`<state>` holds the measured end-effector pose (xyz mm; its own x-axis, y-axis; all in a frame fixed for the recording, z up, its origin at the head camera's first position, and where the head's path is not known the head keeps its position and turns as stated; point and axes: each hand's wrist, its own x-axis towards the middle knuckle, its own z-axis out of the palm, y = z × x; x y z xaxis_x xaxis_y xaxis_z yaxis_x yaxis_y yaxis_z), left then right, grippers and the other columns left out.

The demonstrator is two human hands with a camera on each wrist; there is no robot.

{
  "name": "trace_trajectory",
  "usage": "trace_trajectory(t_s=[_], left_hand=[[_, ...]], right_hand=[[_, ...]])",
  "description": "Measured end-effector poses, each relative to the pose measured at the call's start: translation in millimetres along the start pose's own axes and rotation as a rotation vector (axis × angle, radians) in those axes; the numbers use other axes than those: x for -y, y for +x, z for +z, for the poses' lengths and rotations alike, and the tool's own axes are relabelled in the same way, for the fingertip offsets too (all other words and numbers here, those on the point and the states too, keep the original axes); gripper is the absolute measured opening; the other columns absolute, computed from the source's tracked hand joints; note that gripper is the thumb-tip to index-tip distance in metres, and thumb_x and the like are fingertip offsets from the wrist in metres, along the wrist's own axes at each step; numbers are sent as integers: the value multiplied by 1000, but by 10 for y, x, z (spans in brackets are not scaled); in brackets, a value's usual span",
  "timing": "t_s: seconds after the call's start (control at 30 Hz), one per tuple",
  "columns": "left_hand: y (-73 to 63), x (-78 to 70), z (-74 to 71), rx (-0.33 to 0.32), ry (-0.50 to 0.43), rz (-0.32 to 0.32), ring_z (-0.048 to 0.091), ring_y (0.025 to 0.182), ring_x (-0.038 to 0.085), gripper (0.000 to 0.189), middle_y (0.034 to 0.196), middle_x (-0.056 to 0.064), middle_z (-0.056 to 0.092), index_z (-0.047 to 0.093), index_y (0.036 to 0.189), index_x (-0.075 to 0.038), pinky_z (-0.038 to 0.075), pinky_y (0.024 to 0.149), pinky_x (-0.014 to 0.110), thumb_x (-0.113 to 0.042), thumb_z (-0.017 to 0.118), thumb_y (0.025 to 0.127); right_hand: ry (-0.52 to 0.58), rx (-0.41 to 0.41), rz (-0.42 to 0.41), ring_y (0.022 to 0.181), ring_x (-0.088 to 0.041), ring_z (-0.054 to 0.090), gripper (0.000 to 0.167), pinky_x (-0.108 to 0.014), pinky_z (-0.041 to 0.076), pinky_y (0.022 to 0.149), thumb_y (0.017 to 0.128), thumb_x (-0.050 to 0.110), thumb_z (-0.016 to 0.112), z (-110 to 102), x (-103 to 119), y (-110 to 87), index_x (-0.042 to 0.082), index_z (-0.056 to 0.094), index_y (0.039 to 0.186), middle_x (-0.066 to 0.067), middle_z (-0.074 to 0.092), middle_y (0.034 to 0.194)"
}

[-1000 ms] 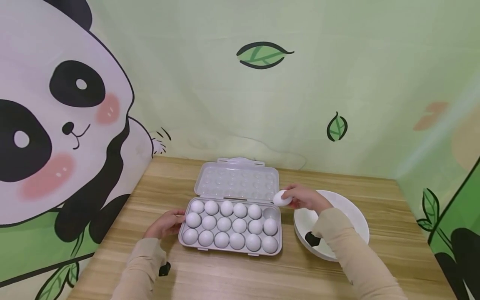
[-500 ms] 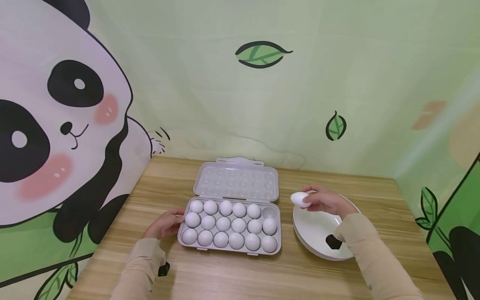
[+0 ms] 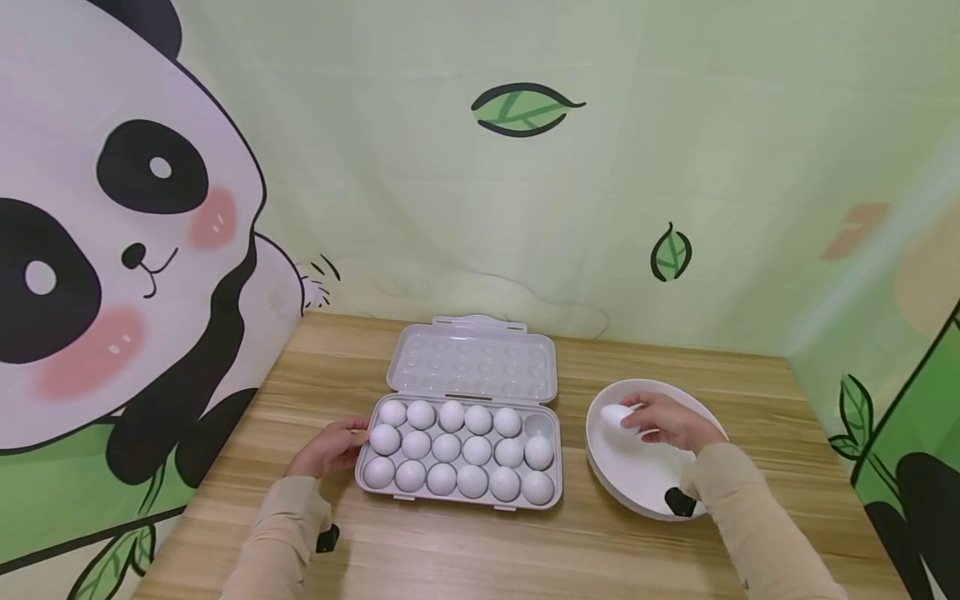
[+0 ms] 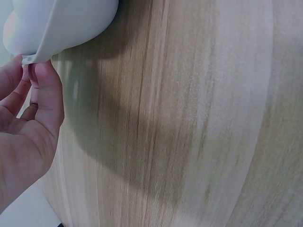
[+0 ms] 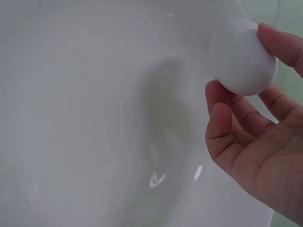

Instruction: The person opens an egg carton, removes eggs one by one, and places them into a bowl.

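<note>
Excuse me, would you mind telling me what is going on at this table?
A person's right hand holds a white egg over a white bowl, while the left hand pinches the edge of an open egg carton. The carton's far right corner slot holds no egg; each of its other slots has one.

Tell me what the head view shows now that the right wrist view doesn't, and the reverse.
Only the head view: the left hand at the open egg carton, its rows of eggs, the wooden table and the panda drawing.
Only the right wrist view: the palm of the right hand and small glints inside the bowl.
Both: that hand's fingers holding a single white egg, with the bowl behind it.
</note>
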<state>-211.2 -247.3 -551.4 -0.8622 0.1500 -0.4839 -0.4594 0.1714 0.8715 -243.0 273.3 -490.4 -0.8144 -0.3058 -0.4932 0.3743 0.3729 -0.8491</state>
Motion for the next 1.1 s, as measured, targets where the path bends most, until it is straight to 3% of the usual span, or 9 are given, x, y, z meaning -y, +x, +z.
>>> trace_trajectory(t_s=[0.33, 0.8, 1.1], left_hand=[[-5, 1, 3, -1, 10, 4, 54, 72, 6, 39, 77, -7, 57, 33, 123, 10, 45, 66, 25, -8, 44, 90], [-2, 2, 8, -13, 14, 4, 54, 72, 8, 36, 78, -4, 57, 37, 120, 10, 47, 66, 26, -7, 44, 89], [-4, -8, 7, -1, 17, 19, 56, 72, 8, 36, 77, -5, 58, 37, 119, 11, 48, 67, 26, -7, 44, 89]], right_hand=[[-25, -28, 16, 58, -11, 44, 44, -24, 42, 59, 77, 6, 63, 51, -127, 66, -5, 41, 113, 2, 50, 74], [-210, -14, 89, 52, -10, 40, 37, -21, 37, 52, 73, 6, 65, 156, -53, 114, -3, 47, 105, 2, 44, 60], [-300, -36, 121, 52, -8, 40, 35, -19, 35, 51, 71, 2, 63, 185, -1, 117, -4, 47, 102, 2, 46, 64]])
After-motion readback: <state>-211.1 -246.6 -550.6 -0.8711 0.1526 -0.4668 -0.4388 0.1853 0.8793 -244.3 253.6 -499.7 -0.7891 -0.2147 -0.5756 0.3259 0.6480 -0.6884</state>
